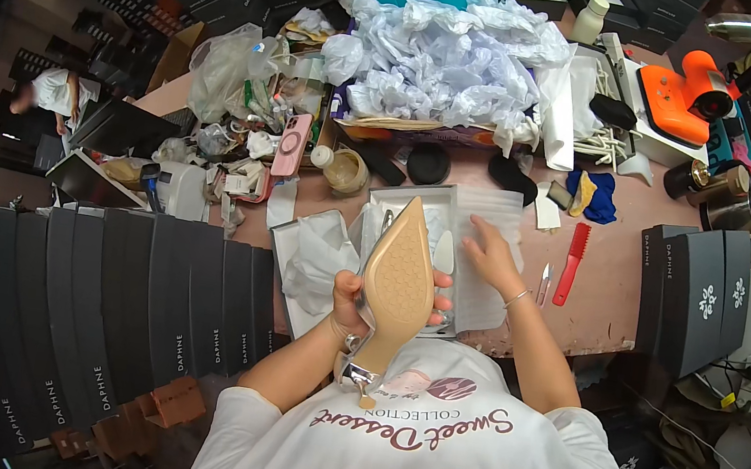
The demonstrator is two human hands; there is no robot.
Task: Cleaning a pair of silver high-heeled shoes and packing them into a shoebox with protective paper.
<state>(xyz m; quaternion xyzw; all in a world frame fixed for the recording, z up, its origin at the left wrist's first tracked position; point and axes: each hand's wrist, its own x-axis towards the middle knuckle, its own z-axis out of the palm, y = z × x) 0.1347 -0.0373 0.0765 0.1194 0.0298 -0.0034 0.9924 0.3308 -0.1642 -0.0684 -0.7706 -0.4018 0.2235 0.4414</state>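
A pointed high-heeled shoe (pixel 401 281) is in my left hand (pixel 346 305), its tan patterned sole facing up and its toe pointing away from me. My thumb presses its left side while the fingers wrap underneath to the right edge. The silvery heel hangs close to my shirt. My right hand (pixel 491 256) lies with fingers apart on a translucent white sheet (pixel 484 312) and holds nothing. Beneath the shoe is an open shoebox (pixel 385 196), mostly covered. A small white rounded piece (pixel 445 252) shows beside the sole. White tissue (pixel 319 260) fills the tray at left.
Dark shoeboxes are stacked at left (pixel 108 293) and at right (pixel 699 290). A red comb-like brush (pixel 571 264) and a small knife (pixel 544 284) lie right of my hand. Crumpled tissue (pixel 448 62) heaps behind, near a jar (pixel 342 170) and a pink phone (pixel 291 145). Another person (pixel 57 94) is at far left.
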